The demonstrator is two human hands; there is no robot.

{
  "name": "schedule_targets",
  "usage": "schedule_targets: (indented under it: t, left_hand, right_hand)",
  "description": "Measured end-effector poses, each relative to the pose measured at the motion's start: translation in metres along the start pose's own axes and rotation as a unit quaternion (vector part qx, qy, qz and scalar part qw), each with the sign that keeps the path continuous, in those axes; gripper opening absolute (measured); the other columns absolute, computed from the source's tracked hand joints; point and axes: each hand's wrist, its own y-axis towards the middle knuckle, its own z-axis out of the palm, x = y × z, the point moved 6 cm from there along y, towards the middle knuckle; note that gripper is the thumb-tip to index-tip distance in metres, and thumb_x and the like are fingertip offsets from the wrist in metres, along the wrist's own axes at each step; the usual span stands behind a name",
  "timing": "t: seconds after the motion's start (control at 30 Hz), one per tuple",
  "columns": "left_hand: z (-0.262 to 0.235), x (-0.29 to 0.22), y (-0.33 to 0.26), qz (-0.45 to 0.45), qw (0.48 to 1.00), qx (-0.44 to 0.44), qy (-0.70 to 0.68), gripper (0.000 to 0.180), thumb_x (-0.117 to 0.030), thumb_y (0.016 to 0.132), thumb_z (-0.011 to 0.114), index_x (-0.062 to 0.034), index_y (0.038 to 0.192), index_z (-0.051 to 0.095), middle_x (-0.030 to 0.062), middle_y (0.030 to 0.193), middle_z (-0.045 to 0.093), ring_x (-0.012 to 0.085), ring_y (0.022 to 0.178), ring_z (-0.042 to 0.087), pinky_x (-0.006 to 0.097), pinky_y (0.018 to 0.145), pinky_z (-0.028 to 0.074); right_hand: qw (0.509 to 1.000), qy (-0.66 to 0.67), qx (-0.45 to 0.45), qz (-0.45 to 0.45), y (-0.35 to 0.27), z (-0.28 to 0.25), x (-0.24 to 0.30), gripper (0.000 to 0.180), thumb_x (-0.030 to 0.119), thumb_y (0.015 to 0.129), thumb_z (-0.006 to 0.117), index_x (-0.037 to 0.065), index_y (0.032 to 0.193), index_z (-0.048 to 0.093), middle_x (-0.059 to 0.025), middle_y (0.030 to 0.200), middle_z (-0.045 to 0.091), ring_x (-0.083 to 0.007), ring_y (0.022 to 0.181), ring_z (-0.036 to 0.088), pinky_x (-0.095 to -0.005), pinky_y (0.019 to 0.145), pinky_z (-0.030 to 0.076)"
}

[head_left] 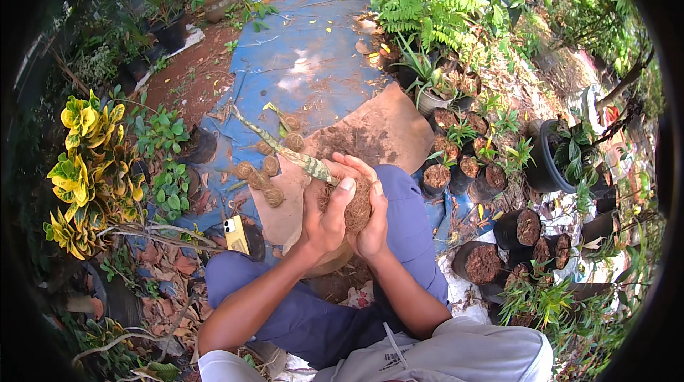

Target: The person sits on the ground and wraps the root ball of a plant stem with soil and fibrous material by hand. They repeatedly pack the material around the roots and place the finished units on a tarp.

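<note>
Between my palms sits a round root ball (358,212) covered in brown fibre. From it a long, mottled green snake plant leaf (303,159) slants up to the left, tapering to a dry tip. My left hand (325,220) is wrapped round the ball's left side, its thumb over the top. My right hand (372,220) cups the right side with curled fingers. Below my hands, partly hidden, a tan rounded vessel (331,265) shows. Several smaller fibre balls (272,195) lie just beyond my left hand, some with leaves or stalks attached.
A brown sheet (399,126) strewn with dark soil lies over the blue tarp (278,47) ahead. A phone in a yellow case (235,234) rests left of my knee. Black pots of soil (481,262) crowd the right. A yellow-leaved croton (89,168) stands at the left.
</note>
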Motion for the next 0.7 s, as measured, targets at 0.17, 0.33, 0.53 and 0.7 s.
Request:
schedule_targets:
  t: [0.17,0.33,0.53,0.7]
  left_hand:
    - [0.007,-0.021,0.014,0.208,0.940,0.075,0.259,0.024,-0.026,0.092,0.054,-0.0032,0.094,0.063,0.0151,0.099,0.065,0.0318,0.101,0.059,0.045,0.096,0.039]
    - [0.014,-0.036,0.021,0.252,0.865,0.127,0.415,0.029,-0.028,0.095,0.054,-0.0007,0.105,0.058,0.0203,0.119,0.061,0.0328,0.117,0.052,0.047,0.105,0.028]
    - [0.006,-0.033,0.024,0.155,0.950,-0.008,0.272,0.051,-0.038,0.093,0.064,0.0021,0.120,0.048,0.0190,0.117,0.056,0.0300,0.114,0.053,0.041,0.099,0.042]
    - [0.018,-0.015,0.001,0.017,0.989,0.073,0.124,0.053,-0.037,0.097,0.060,0.0044,0.127,0.045,0.0185,0.118,0.056,0.0227,0.110,0.057,0.036,0.096,0.046]
  right_hand:
    - [0.929,0.261,0.011,0.261,-0.008,0.000,-0.018,0.054,0.047,0.104,0.031,0.005,0.134,0.047,-0.0093,0.124,0.059,-0.0177,0.114,0.059,-0.0356,0.099,0.048]
    - [0.944,0.221,-0.036,0.241,-0.005,-0.013,-0.015,0.047,0.042,0.104,0.036,0.006,0.131,0.048,-0.0084,0.122,0.059,-0.0187,0.113,0.060,-0.0359,0.098,0.048]
    - [0.982,0.160,-0.098,0.008,0.003,-0.027,0.009,0.041,0.033,0.106,0.034,0.002,0.131,0.046,-0.0115,0.120,0.057,-0.0198,0.111,0.059,-0.0355,0.098,0.048]
    - [0.990,-0.003,-0.097,-0.102,0.001,-0.030,0.029,0.044,0.030,0.103,0.042,-0.001,0.134,0.041,-0.0142,0.129,0.050,-0.0238,0.122,0.050,-0.0377,0.103,0.041]
